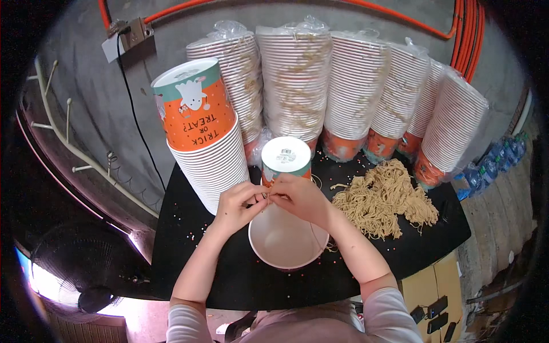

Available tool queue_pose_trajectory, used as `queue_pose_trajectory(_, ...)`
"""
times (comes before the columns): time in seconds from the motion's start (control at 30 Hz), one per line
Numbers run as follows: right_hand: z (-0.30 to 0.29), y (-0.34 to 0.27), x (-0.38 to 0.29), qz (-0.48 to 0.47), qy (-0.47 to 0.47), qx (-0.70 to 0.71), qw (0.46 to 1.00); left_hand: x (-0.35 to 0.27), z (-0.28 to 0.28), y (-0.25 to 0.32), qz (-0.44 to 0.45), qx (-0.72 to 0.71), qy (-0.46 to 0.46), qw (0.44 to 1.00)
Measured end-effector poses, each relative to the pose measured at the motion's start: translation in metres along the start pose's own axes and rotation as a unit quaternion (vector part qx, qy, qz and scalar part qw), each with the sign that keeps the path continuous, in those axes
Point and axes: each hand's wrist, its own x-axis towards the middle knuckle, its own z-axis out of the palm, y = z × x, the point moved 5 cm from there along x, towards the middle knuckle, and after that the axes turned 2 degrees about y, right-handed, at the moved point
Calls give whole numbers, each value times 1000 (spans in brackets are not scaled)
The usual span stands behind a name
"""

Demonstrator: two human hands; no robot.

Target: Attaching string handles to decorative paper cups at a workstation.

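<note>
My left hand (242,206) and my right hand (296,197) meet over a white-lined paper bucket (288,242), fingertips pinching a thin string between them. The bucket's open mouth faces me. Just beyond my hands, an upside-down bucket (286,156) with a white base and a green and orange side stands on the table. From my right hand the thin string (317,235) hangs down into the open bucket. A heap of tan string (377,206) lies to the right. On the left leans a tall nested stack of white-rimmed buckets (210,163), topped by an inverted orange Halloween bucket (199,113).
Several plastic-wrapped bucket stacks (296,81) line the back of the black table (231,274) against a grey wall. Small beads or bits are scattered on the tabletop. A fan (81,270) stands at the left, bottled water (489,167) at the right, and cardboard (422,291) lower right.
</note>
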Motion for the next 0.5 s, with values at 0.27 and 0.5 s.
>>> queue_pose_trajectory(0.27, -5, -4, 1, 30, -26, 58, 998, 0, -5, 7, 129, -11, 38, 991)
queue_pose_trajectory(0.5, -2, 3, -1, 30, 3, 99, 995, 4, -12, 15, 112, 0, 0, 994)
